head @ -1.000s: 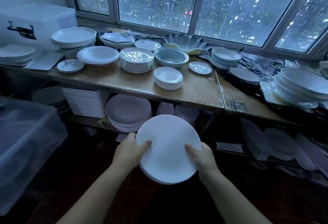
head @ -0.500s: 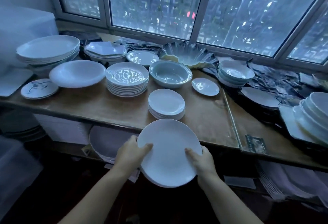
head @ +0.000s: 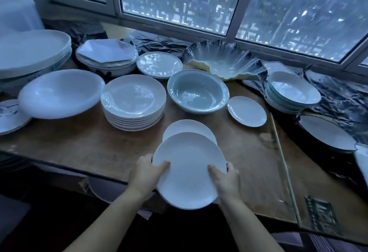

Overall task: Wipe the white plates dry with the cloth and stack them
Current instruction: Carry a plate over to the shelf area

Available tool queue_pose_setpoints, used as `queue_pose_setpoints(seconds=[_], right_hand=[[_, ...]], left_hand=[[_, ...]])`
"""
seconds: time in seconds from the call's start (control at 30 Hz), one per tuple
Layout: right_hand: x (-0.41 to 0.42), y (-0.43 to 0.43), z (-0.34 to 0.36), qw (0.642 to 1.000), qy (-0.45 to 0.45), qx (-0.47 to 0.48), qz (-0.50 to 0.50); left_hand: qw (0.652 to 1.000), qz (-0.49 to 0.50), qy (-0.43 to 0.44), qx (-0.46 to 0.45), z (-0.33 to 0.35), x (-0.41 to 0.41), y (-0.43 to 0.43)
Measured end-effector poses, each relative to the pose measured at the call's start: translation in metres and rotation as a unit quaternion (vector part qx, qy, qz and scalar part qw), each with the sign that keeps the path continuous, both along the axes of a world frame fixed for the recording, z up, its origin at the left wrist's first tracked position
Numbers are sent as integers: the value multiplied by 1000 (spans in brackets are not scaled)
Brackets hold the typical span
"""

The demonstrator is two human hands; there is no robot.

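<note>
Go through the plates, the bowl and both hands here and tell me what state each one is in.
Held plate, lifted, gripped at both sides.
Left hand, grips its left rim, thumb on top.
Right hand, grips its right rim, thumb on top.
Small stack, on the table, partly hidden behind the held plate.
Tall stack, on the table, untouched.
Bowl, upright, empty.

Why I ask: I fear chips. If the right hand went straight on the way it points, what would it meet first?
Probably the small plate stack just beyond the held plate that the right hand grips; depth is unclear.
</note>
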State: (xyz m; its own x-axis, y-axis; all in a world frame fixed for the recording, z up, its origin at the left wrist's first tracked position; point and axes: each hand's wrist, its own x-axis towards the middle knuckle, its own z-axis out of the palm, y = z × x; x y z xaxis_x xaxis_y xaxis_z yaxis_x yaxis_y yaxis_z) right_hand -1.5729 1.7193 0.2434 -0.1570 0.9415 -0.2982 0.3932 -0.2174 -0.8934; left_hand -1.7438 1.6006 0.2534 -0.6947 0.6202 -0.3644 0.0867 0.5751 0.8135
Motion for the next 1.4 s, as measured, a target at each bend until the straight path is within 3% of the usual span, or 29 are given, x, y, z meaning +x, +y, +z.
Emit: queue_pose_setpoints(seconds=[0.17, 0.5, 0.8, 1.4], right_hand=[[-22, 50, -9, 998, -27, 45, 23], [-47, 118, -26, 996, -15, 48, 79], [-55, 135, -38, 983, -95, 92, 125], [-51, 139, -42, 982, -91, 94, 136]], left_hand=[[997, 24, 40, -55, -7, -7, 40], [979, 88, 119, -142, -11, -10, 96], [972, 99, 145, -158, -11, -9, 103], [962, 55, 163, -213, -16, -21, 109]])
